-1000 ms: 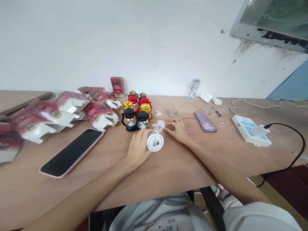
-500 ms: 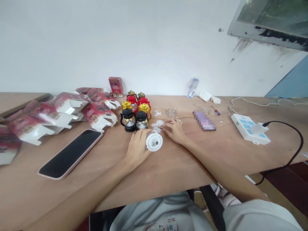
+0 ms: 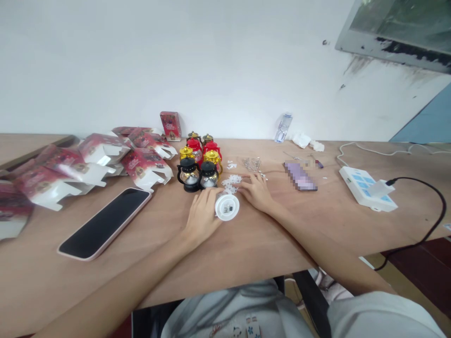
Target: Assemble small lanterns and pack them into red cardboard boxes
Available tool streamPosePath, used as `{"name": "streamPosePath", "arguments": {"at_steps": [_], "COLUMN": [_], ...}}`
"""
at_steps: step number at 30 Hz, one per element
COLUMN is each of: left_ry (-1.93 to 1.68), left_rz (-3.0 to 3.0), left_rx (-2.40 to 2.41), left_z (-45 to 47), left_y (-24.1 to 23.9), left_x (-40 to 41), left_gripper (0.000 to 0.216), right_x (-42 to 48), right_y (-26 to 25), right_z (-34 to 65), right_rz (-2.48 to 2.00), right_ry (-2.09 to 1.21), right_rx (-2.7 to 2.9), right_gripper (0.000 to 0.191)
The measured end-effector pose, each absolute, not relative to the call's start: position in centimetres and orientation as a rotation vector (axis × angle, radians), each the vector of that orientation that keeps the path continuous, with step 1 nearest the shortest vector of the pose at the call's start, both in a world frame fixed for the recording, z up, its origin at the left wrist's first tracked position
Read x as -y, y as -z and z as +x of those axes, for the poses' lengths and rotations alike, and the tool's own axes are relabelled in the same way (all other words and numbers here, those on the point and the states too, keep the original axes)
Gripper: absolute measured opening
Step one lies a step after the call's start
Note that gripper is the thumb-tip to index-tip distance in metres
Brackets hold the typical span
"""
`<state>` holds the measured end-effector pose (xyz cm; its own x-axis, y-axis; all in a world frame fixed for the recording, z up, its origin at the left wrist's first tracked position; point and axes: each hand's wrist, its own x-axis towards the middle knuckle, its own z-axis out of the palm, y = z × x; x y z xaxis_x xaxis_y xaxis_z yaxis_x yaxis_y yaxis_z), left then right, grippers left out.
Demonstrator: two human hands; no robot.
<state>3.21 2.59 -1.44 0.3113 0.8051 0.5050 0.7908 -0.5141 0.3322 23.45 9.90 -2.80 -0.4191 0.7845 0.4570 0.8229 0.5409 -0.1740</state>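
My left hand [image 3: 202, 214] is closed round a white round lantern piece [image 3: 227, 207], held tipped on the wooden table [image 3: 246, 239] with its underside facing me. My right hand [image 3: 256, 189] rests on the table just right of it. Its fingertips touch a small pile of white plastic bits [image 3: 230, 182], the fingers bent and close together. Behind both hands stands a cluster of small toy lanterns [image 3: 199, 160] in black, gold and red.
A phone in a pink case [image 3: 105, 222] lies at the left front. Opened red-and-white cartons [image 3: 84, 164] are heaped at the left. Small metal hooks [image 3: 252, 164], a blurred flat object [image 3: 300, 176], a white power strip [image 3: 368, 189] with a black cable, and a bottle [image 3: 283, 127] lie to the right.
My right hand's fingertips have shifted slightly left into the white bits. The left hand and the white piece have hardly moved.
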Motion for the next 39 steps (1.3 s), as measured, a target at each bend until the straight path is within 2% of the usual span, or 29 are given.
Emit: {"name": "streamPosePath", "arguments": {"at_steps": [11, 16, 23, 27, 30, 34, 39], "left_ry": [-0.978, -0.985, -1.002, -1.028, -1.033, -1.031, -1.005], "left_rz": [2.53, 2.539, 2.501, 2.493, 2.504, 2.509, 2.508], "left_rx": [-1.542, -1.549, -1.605, -1.656, -1.674, -1.694, -1.698], "left_z": [3.1, 3.2, 3.2, 3.2, 3.3, 3.3, 3.3], "left_y": [1.5, 1.5, 1.2, 1.2, 1.2, 1.2, 1.2], "left_x": [-2.5, -2.5, -2.3, -2.3, -2.3, -2.3, -2.3], "left_gripper": [0.038, 0.038, 0.038, 0.037, 0.035, 0.034, 0.034], "right_x": [-9.3, -9.3, -6.8, -3.5, -2.3, -2.4, -2.5], "right_y": [1.9, 1.5, -0.1, -1.3, -1.2, -0.7, -0.9], "right_z": [23.4, 23.5, 22.3, 21.1, 20.5, 20.2, 20.3], "right_rz": [-1.275, -1.241, -0.917, -0.716, -0.625, -0.645, -0.688], "right_ry": [0.173, 0.069, -0.118, -0.088, 0.045, 0.213, 0.163], "right_rx": [2.394, 2.41, 1.834, 1.838, 1.952, 1.966, 2.021], "right_gripper": [0.016, 0.008, 0.009, 0.003, 0.006, 0.007, 0.009]}}
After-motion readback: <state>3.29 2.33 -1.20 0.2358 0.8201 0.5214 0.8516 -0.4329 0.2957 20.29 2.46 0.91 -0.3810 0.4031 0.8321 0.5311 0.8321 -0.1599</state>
